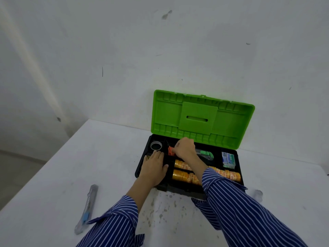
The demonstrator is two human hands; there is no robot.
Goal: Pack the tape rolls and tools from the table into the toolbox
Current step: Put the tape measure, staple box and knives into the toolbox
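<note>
Toolbox [187, 166] open | left hand [154, 166] flat, steadying tray at 9 o'clock | right hand [184, 147] grip pinching orange tool [170, 152] into slot | knife [87, 207] left on table [53, 175]

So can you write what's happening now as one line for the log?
left hand: flat on toolbox tray | right hand: at orange tool | utility knife: on table, unpacked

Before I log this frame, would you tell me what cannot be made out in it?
Head view:
- Orange tool: mostly hidden by the right hand.
- Tape rolls: middle covered by the right sleeve.
- Small box: print too small.
- Left hand: covers the tray beneath.
</note>
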